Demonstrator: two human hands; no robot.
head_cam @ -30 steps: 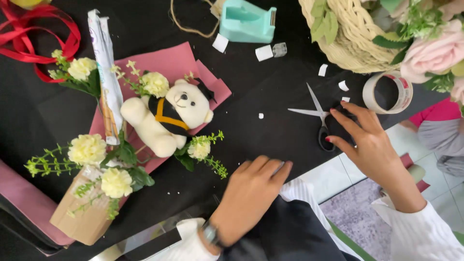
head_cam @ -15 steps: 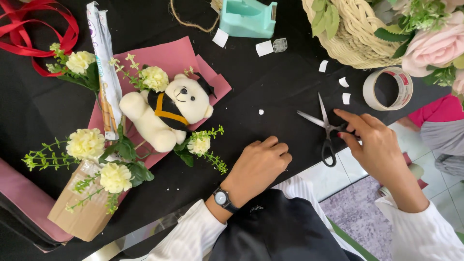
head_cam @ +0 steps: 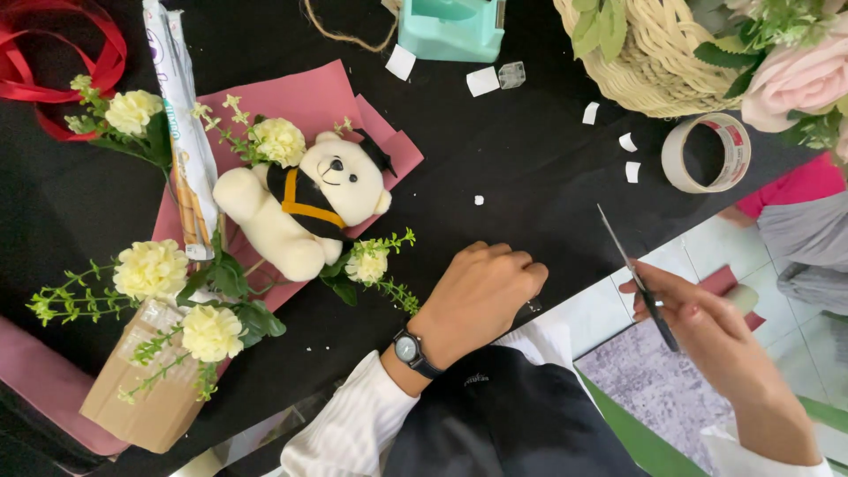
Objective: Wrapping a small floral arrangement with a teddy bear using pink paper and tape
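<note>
My right hand (head_cam: 707, 331) holds black-handled scissors (head_cam: 629, 263) off the table's near edge, blades pointing up and left. My left hand (head_cam: 481, 296), with a wristwatch, rests knuckles up on the black table (head_cam: 530, 177) near its front edge, fingers curled; whether it pins something beneath it is unclear. Left of it lies a cream teddy bear (head_cam: 300, 208) in a black graduation cap and orange-trimmed sash, on pink paper (head_cam: 309, 102). Pale yellow flowers (head_cam: 148, 268) with green stems surround the bear.
A roll of tape (head_cam: 707, 153) and small white paper scraps (head_cam: 630, 168) lie at the right. A wicker basket (head_cam: 645, 62) with a pink rose stands at the back right, a teal tape dispenser (head_cam: 450, 31) at the back. Red ribbon (head_cam: 53, 53), brown cardboard (head_cam: 141, 397).
My right hand has picked the scissors up off the table and drawn them toward me, past the edge. My left hand has curled its fingers and shifted slightly right.
</note>
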